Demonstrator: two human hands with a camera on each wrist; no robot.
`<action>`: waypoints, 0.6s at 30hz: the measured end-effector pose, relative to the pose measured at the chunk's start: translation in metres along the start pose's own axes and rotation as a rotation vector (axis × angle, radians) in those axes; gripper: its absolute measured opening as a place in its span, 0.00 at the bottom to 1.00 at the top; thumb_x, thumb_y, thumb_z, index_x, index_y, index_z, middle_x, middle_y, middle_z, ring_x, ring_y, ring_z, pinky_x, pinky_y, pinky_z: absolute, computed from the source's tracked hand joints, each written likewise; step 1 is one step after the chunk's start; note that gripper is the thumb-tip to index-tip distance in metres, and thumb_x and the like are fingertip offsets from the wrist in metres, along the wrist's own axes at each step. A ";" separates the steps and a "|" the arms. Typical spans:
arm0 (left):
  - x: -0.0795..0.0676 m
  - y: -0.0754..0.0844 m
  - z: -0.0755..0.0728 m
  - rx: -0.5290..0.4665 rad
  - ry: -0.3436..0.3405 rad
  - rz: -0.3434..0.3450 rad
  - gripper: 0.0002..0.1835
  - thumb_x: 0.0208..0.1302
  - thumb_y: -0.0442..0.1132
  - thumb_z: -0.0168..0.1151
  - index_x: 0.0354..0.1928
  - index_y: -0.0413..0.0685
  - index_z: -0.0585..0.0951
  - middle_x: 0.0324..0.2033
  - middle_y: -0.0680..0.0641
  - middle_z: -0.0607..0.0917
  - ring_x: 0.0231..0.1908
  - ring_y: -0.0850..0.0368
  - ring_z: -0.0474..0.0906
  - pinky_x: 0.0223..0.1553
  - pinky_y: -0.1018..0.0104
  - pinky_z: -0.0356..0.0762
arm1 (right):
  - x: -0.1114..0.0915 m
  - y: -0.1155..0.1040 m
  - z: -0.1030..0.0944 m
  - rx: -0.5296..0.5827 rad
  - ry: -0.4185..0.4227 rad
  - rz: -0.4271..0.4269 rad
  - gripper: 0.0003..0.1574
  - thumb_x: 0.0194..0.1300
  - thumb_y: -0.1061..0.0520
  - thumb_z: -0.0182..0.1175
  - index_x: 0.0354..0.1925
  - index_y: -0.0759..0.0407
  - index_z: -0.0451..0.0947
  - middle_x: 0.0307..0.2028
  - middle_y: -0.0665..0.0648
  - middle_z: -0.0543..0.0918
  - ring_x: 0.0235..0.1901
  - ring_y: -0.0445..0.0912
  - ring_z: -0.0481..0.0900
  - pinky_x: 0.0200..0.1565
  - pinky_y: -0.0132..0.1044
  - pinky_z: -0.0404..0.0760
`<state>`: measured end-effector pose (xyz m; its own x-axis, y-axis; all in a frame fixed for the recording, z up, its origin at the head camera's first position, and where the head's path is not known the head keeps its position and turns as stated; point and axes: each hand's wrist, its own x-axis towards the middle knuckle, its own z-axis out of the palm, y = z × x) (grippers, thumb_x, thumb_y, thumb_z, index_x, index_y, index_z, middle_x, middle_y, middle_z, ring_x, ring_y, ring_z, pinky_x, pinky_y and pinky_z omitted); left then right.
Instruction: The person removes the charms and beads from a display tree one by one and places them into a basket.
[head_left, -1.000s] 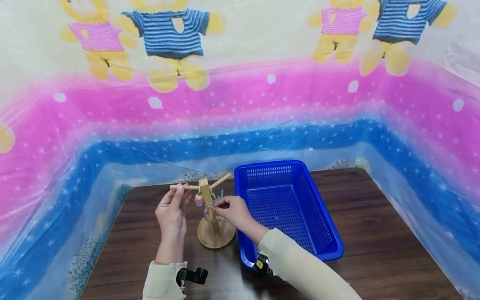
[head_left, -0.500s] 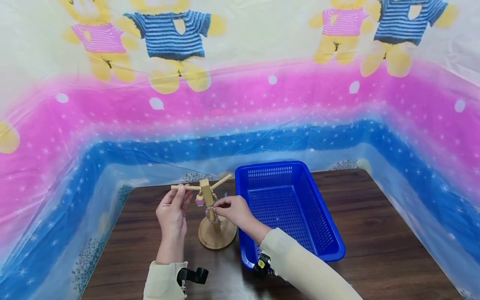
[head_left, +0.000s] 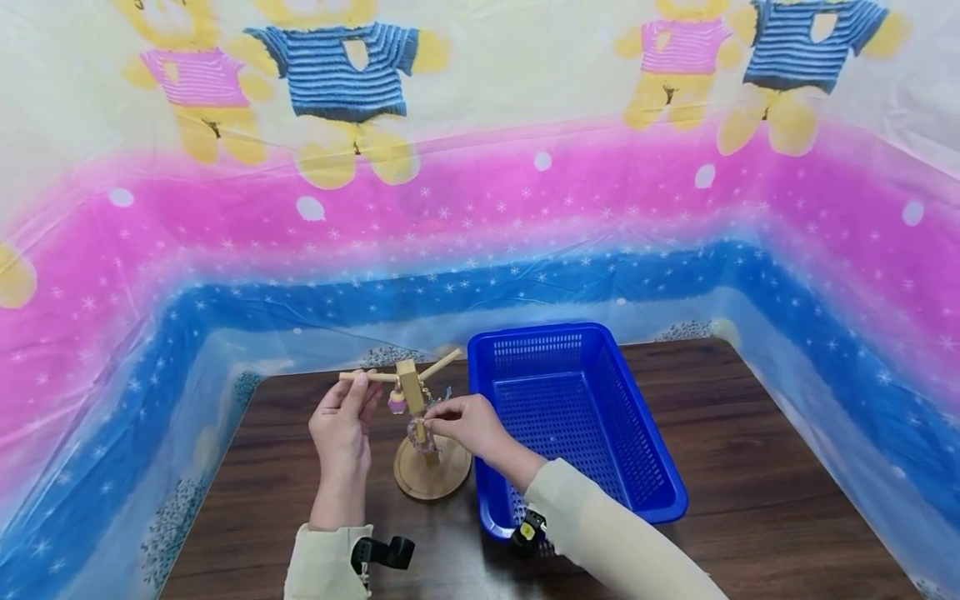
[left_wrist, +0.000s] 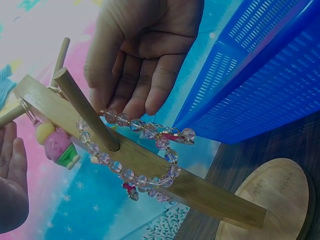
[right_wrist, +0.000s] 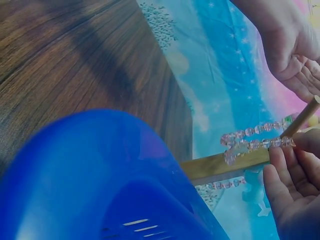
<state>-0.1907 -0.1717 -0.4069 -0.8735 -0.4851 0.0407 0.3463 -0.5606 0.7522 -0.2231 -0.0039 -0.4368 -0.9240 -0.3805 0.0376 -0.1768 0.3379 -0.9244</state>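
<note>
A wooden stand (head_left: 410, 387) with a round base and several pegs stands on the table. My left hand (head_left: 342, 429) grips its left peg between thumb and fingers. My right hand (head_left: 468, 423) pinches a bracelet of clear pinkish beads (left_wrist: 137, 177) with small red charms, close to the front peg (left_wrist: 85, 105). In the left wrist view the bracelet loops around that peg and hangs across the post. A pink, yellow and green charm (left_wrist: 60, 147) hangs from the left peg. Behind the post, a teal charm (right_wrist: 255, 190) is partly hidden by my right hand.
A blue plastic basket (head_left: 645, 425) with slotted walls stands just right of the stand, under my right forearm. Dark wood tabletop (head_left: 757, 467) extends to its right. A printed cloth (head_left: 480, 200) with bears surrounds the table at the back and sides.
My right hand and the bracelet have shifted only slightly at the front peg. The teal charm behind has swung and shows less. My left hand keeps its grip on the left peg.
</note>
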 end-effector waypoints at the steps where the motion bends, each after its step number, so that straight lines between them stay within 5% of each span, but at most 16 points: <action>1: 0.000 0.000 0.000 -0.002 -0.001 0.001 0.10 0.67 0.27 0.65 0.30 0.46 0.88 0.28 0.51 0.93 0.29 0.63 0.91 0.40 0.73 0.91 | -0.001 0.000 0.000 0.010 -0.007 0.007 0.07 0.66 0.59 0.69 0.39 0.61 0.90 0.42 0.61 0.92 0.37 0.38 0.84 0.38 0.24 0.84; 18: 0.001 0.001 -0.001 0.005 -0.010 -0.001 0.07 0.67 0.28 0.67 0.32 0.45 0.88 0.30 0.50 0.93 0.31 0.63 0.91 0.40 0.74 0.90 | -0.010 -0.001 -0.008 0.124 -0.077 0.030 0.08 0.67 0.61 0.67 0.41 0.63 0.89 0.44 0.63 0.90 0.35 0.34 0.82 0.42 0.32 0.89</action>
<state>-0.1906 -0.1732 -0.4073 -0.8773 -0.4778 0.0458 0.3434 -0.5580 0.7555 -0.2161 0.0066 -0.4336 -0.8986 -0.4385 -0.0155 -0.1020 0.2432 -0.9646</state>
